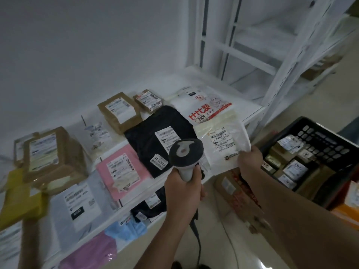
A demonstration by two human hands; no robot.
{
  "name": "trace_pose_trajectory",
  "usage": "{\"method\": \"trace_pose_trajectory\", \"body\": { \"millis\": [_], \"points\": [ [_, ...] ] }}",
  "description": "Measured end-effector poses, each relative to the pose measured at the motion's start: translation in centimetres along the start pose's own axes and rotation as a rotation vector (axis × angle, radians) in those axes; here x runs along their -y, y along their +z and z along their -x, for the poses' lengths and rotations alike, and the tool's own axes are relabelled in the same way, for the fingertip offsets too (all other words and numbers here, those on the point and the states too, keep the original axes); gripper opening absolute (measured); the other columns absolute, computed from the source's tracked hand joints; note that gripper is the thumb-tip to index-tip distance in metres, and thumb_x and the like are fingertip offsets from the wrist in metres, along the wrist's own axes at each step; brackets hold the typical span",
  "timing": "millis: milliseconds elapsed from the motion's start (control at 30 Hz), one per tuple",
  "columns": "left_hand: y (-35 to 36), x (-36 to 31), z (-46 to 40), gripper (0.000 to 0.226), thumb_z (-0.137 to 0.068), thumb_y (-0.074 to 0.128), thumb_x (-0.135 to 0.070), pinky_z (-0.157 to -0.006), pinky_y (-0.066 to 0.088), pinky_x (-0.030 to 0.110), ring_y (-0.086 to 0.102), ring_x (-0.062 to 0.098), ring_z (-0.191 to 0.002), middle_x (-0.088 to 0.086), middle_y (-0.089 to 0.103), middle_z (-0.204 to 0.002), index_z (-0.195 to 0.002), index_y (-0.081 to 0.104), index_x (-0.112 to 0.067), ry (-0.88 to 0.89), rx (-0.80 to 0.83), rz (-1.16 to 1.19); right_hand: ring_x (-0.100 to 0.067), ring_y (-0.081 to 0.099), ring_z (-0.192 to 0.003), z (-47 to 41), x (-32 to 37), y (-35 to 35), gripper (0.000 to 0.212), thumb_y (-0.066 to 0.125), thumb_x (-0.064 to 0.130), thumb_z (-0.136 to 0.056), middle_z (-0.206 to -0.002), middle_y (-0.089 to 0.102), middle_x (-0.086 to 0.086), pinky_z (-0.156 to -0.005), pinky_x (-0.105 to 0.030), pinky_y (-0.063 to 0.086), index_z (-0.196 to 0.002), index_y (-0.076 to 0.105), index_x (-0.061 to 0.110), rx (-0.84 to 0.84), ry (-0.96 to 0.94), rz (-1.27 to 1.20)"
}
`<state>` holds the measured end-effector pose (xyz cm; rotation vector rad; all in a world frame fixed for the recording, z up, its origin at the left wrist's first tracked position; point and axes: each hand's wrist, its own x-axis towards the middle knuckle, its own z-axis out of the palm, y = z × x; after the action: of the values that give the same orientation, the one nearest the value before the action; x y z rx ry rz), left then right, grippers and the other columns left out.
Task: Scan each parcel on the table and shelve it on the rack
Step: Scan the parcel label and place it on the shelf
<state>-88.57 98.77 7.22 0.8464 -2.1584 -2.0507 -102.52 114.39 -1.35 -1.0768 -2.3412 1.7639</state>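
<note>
Left hand (184, 188) gripped scanner (186, 154), head aimed at white parcel (221, 144); right hand (250, 162) pinched its corner, label tilted up for reading.

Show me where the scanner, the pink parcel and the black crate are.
scanner (185, 152), head view, on its grey head.
pink parcel (121, 169), head view, on its white label.
black crate (318, 138), head view, on its perforated back wall.

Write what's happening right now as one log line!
step: scanning | left hand: grips scanner | right hand: holds white parcel over shelf | basket: more parcels
</note>
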Motion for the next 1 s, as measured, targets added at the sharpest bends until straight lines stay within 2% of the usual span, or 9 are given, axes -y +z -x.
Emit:
{"method": "trace_pose_trajectory", "body": {
  "millis": [200,333,500,600,700,767,833,933,1000],
  "points": [
    [3.0,0.0,-1.9,0.025,-0.093,0.063,-0.024,-0.052,0.057,0.035,0.061,0.018,-0.044,0.000,0.058,-0.046,-0.080,0.060,-0.004,-0.003,0.038,-0.036,-0.025,0.052,-0.091,-4.7,1.0,-0.7,0.038,0.041,0.002,-0.095,-0.120,0.059,-0.015,-0.082,-0.030,0.045,-0.132,0.052,0.004,-0.032,0.001,0.045],
    [5.3,0.3,-3.6,0.027,-0.093,0.064,-0.025,-0.050,0.056,0.031,0.061,0.019,-0.045,0.001,0.058,-0.047,-0.080,0.060,-0.002,-0.031,0.021,-0.056,-0.030,0.057,-0.104,-7.9,2.0,0.5,0.037,0.043,0.004,-0.096,-0.120,0.059,-0.013,-0.081,-0.030,0.044,-0.132,0.052,0.004,0.031,0.002,0.149],
    [7.9,0.7,-5.4,0.026,-0.093,0.064,-0.026,-0.048,0.053,0.025,0.062,0.020,-0.046,0.001,0.058,-0.046,-0.080,0.060,-0.003,-0.077,-0.082,-0.050,-0.023,0.055,-0.085,-11.5,4.6,4.2,0.016,0.049,0.005,-0.094,-0.105,0.061,-0.011,-0.071,-0.029,0.047,-0.107,0.057,0.003,0.173,-0.172,0.371],
    [8.9,0.9,-6.1,0.024,-0.092,0.064,-0.025,-0.048,0.053,0.025,0.062,0.019,-0.045,0.001,0.060,-0.047,-0.081,0.059,-0.004,-0.111,-0.137,-0.039,-0.023,0.054,-0.083,-12.8,6.5,6.4,0.009,0.051,0.007,-0.092,-0.101,0.057,-0.009,-0.065,-0.028,0.044,-0.101,0.053,0.008,0.241,-0.232,0.369],
    [9.4,1.4,-6.6,0.024,-0.093,0.064,-0.025,-0.046,0.052,0.024,0.062,0.019,-0.044,0.003,0.060,-0.050,-0.084,0.060,-0.003,-0.126,-0.176,-0.031,-0.029,0.056,-0.099,-13.2,7.2,7.8,0.026,0.054,0.015,-0.091,-0.115,0.057,-0.010,-0.081,-0.039,0.051,-0.115,0.047,0.010,0.259,-0.231,0.451],
    [9.6,1.4,-6.6,0.025,-0.093,0.064,-0.025,-0.046,0.052,0.024,0.063,0.019,-0.044,0.005,0.061,-0.052,-0.084,0.060,-0.003,-0.132,-0.186,-0.039,-0.036,0.042,-0.124,-13.6,6.2,7.9,0.060,0.063,0.025,-0.087,-0.136,0.045,-0.015,-0.104,-0.048,0.039,-0.138,0.033,0.016,0.166,-0.318,0.739],
    [9.8,1.2,-6.8,0.024,-0.093,0.064,-0.026,-0.048,0.054,0.027,0.063,0.019,-0.045,0.004,0.061,-0.052,-0.083,0.060,-0.005,-0.132,-0.188,-0.047,-0.036,0.026,-0.138,-14.0,5.4,7.9,0.079,0.065,0.025,-0.086,-0.151,0.027,-0.013,-0.112,-0.052,0.025,-0.149,0.017,0.024,0.141,-0.537,0.821],
    [10.1,1.4,-7.2,0.026,-0.093,0.064,-0.026,-0.049,0.054,0.029,0.063,0.019,-0.044,0.002,0.061,-0.049,-0.080,0.060,-0.004,-0.116,-0.197,-0.047,-0.031,0.003,-0.149,-13.9,4.5,9.3,0.071,0.050,0.033,-0.094,-0.163,0.006,0.005,-0.117,-0.057,0.010,-0.153,0.010,0.037,0.410,-0.904,0.800],
    [10.1,1.6,-7.4,0.030,-0.093,0.064,-0.026,-0.047,0.052,0.027,0.063,0.019,-0.044,0.003,0.062,-0.048,-0.080,0.060,0.001,-0.114,-0.206,-0.042,-0.027,-0.006,-0.150,-13.6,4.0,10.6,0.064,0.036,0.050,-0.098,-0.163,0.000,0.011,-0.116,-0.059,0.000,-0.153,0.004,0.042,0.570,-0.956,0.881]
  ]
}}
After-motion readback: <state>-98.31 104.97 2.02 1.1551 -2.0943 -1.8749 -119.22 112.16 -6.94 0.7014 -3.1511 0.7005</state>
